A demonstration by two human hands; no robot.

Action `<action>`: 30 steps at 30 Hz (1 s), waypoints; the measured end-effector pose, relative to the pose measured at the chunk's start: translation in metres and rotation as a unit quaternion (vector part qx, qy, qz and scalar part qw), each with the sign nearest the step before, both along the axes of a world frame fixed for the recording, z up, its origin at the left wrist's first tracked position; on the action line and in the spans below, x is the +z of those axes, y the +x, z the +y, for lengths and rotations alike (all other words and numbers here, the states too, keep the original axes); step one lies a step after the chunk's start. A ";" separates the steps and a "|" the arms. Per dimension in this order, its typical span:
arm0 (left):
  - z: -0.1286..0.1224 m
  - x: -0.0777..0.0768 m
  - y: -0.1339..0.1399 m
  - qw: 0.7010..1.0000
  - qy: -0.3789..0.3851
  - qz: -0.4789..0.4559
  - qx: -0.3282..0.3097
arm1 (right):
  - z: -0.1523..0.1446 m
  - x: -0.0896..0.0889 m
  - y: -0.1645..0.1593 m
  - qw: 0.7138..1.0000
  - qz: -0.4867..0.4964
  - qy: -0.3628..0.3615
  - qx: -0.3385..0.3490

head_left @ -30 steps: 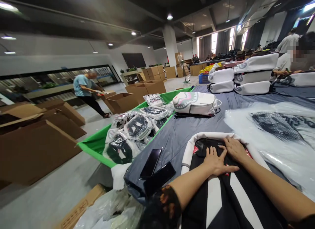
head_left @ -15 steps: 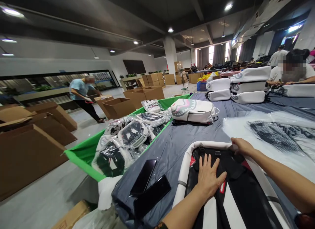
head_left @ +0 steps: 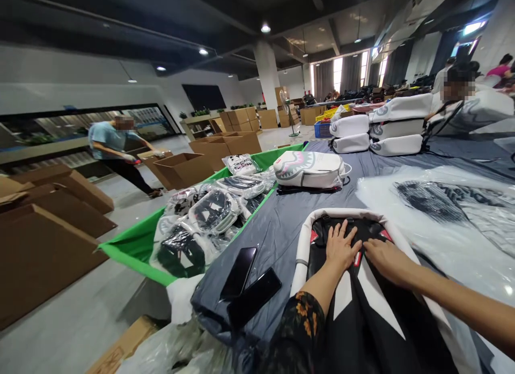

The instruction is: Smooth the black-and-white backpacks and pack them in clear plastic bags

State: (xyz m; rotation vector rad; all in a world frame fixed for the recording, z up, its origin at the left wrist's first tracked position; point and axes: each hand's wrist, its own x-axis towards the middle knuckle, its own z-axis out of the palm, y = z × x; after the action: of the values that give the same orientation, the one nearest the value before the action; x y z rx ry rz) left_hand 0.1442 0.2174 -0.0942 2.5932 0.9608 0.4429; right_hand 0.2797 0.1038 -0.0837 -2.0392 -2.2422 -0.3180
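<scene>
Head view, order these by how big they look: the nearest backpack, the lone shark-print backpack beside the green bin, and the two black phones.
Nearest backpack
Lone shark-print backpack
Two black phones, too alike to rank

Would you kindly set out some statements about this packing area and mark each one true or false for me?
1. The left hand and the right hand are both on the black-and-white backpack. True.
2. Two phones lie on the grey-covered table. True.
3. The right hand is holding one of the two phones. False: it is on the black-and-white backpack.
4. Plastic-wrapped bags lie in the green bin. True.
5. The black-and-white backpack is inside the green bin. False: it is on the grey-covered table.
6. Both of the two phones have brightly lit screens. False: their upper faces are dark.
</scene>
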 end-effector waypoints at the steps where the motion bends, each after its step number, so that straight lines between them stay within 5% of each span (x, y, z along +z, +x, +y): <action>1: 0.000 0.004 -0.001 1.000 -0.004 0.006 -0.003 | -0.020 -0.005 -0.020 1.000 0.001 0.006 0.024; 4: 0.000 0.022 -0.007 0.999 -0.024 0.036 -0.028 | -0.055 -0.019 -0.061 0.996 0.009 0.048 0.075; 7: -0.015 0.042 -0.031 0.994 -0.031 0.057 -0.085 | -0.056 -0.029 -0.070 0.995 0.053 0.064 0.063; 10: -0.047 0.052 -0.067 0.974 -0.031 0.058 -0.219 | -0.046 -0.038 -0.064 0.992 0.097 0.065 0.045; 13: -0.078 0.045 -0.092 0.926 0.012 0.060 -0.373 | -0.041 -0.046 -0.062 0.990 0.119 0.074 0.032; 16: -0.093 0.025 -0.097 0.881 0.098 0.098 -0.453 | -0.038 -0.050 -0.063 0.985 0.150 0.088 0.008; 19: -0.097 0.001 -0.097 0.875 0.120 0.149 -0.445 | -0.036 -0.044 -0.061 0.975 0.190 0.109 -0.021; 22: -0.099 -0.012 -0.101 0.923 0.127 0.140 -0.334 | -0.045 -0.023 -0.064 0.966 0.224 0.130 -0.016; 25: -0.093 -0.008 -0.103 0.965 0.136 0.117 -0.192 | -0.064 0.004 -0.079 0.962 0.203 0.082 0.162; 28: -0.077 0.002 -0.106 0.953 0.147 0.152 -0.218 | -0.078 0.014 -0.098 0.907 0.156 -0.066 0.387; 30: -0.066 0.003 -0.111 0.945 0.171 0.151 -0.236 | -0.079 0.004 -0.105 0.883 0.162 -0.119 0.424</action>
State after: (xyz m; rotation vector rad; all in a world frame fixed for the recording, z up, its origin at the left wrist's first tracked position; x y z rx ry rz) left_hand 0.0334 0.1513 -0.0911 3.1439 0.3249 0.0876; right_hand 0.1747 0.0251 -0.0794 -0.8764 -2.7311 0.3610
